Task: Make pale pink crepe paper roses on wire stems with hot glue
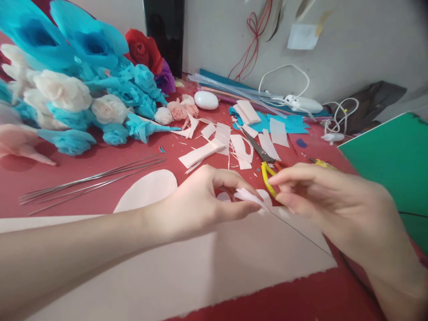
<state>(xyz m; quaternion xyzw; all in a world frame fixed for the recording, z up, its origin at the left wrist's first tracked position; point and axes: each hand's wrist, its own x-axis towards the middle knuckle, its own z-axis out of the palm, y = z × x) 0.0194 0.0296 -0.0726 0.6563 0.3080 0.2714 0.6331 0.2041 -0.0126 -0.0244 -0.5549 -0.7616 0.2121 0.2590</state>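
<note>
My left hand (203,196) pinches a small pale pink paper flower bud (247,196) between thumb and fingers. A thin wire (301,234) runs from the bud down to the right, below my right hand. Slightly blurred, my right hand (334,209) is beside the bud, its fingers curled and thumb and index tips a little apart; I see nothing held between them. Just behind those fingertips lie scissors (259,145) with dark blades and a yellow and red handle. Small pale paper petals (265,197) are partly hidden behind my left fingers. Under both hands spreads a large pale pink sheet (261,258).
Blue, white and pink paper flowers (110,109) crowd the left. Several loose wires (93,178) lie beside a rounded pink paper piece (149,189). Paper scraps (203,151) cover the red table's (284,298) middle. A green board (388,156) stands right; a white power strip (304,104) lies behind.
</note>
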